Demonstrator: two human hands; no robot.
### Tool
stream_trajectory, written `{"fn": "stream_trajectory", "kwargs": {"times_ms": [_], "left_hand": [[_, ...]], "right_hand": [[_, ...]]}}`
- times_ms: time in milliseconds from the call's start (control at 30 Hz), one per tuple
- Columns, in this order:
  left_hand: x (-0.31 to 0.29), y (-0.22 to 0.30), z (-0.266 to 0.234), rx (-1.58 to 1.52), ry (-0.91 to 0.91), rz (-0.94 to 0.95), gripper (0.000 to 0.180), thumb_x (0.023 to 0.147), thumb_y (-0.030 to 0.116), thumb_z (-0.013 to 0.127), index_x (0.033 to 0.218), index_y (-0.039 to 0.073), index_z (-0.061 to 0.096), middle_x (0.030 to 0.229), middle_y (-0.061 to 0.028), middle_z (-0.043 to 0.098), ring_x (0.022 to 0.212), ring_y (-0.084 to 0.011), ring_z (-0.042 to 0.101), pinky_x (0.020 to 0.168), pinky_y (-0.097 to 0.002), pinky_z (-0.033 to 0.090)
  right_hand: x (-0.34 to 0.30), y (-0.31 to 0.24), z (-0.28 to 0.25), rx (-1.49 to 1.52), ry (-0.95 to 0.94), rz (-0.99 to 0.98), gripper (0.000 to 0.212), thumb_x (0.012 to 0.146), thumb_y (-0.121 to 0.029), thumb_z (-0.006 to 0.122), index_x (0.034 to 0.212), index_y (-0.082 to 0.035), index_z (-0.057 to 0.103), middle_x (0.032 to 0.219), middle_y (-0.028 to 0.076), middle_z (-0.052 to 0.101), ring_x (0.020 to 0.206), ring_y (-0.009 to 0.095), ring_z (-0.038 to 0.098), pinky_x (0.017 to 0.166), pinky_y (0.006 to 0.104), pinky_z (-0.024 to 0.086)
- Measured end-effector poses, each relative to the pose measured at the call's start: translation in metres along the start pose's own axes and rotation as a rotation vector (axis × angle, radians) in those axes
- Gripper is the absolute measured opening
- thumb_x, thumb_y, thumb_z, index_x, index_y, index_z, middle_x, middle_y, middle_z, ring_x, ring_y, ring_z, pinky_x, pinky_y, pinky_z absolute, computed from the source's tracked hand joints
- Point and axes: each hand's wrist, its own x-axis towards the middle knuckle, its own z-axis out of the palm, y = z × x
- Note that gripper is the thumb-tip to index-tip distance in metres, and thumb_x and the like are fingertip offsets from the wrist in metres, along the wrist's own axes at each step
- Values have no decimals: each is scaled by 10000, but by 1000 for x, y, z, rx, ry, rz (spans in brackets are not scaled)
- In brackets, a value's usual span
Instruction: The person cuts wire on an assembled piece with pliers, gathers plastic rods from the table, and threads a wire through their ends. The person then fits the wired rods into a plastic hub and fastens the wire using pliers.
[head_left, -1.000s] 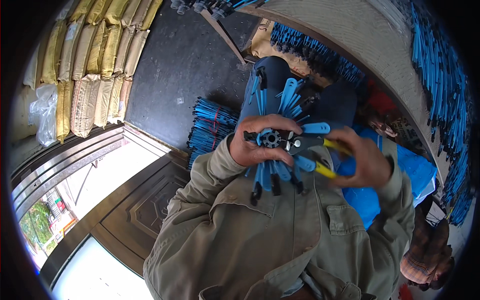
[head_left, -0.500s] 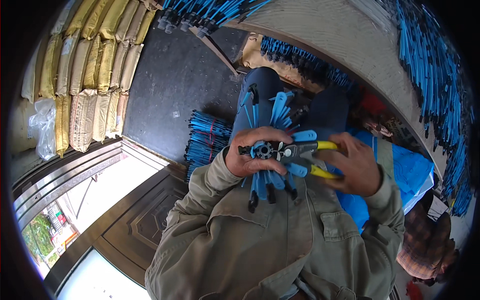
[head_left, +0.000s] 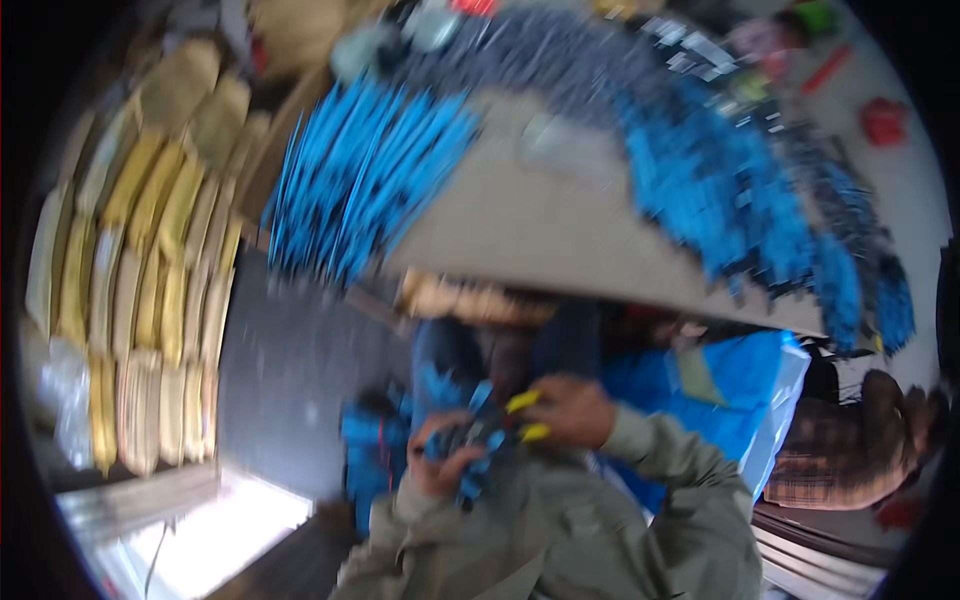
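Note:
In front of my lap, my left hand (head_left: 432,462) is closed around a cluster of blue plastic strips with black ends (head_left: 472,478). The earlier picture shows the strips spread out around a dark round hub. My right hand (head_left: 572,412) is closed on the yellow-handled pliers (head_left: 535,432). Their dark jaws lie at the cluster, too blurred to tell whether they grip a strip. Beside my left leg stands a bundle of similar blue strips (head_left: 362,440) with a red tie around it.
Ahead is a table (head_left: 530,215) with a heap of blue strips (head_left: 370,170) at its left and a larger heap (head_left: 720,190) at its right. Stacked sacks (head_left: 140,270) stand at the left. A blue sheet (head_left: 730,375) lies right of my legs, near another person (head_left: 840,450).
The view has swung up, bringing much more of the table top and its heaps into sight, with motion blur. Both hands still hold the cluster and the pliers, lower in the picture.

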Motion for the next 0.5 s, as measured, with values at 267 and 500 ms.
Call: {"fn": "stream_trajectory", "kwargs": {"times_ms": [267, 500], "left_hand": [[5, 17, 12, -251, 125, -112, 264, 649, -15, 715, 890, -15, 606, 912, -101, 603, 796, -185, 562, 726, -296, 449], [4, 22, 5, -227, 127, -497, 249, 641, -3, 719, 867, -9, 616, 930, -97, 601, 828, -197, 565, 746, -300, 444]], "right_hand": [[8, 6, 18, 87, 59, -32, 305, 713, -234, 670, 975, -114, 571, 808, 75, 503, 710, 240, 565, 588, 343, 477], [7, 1, 11, 31, 75, -72, 221, 702, -194, 638, 862, -72, 548, 756, 80, 486, 658, 242, 551, 524, 340, 450]]}}
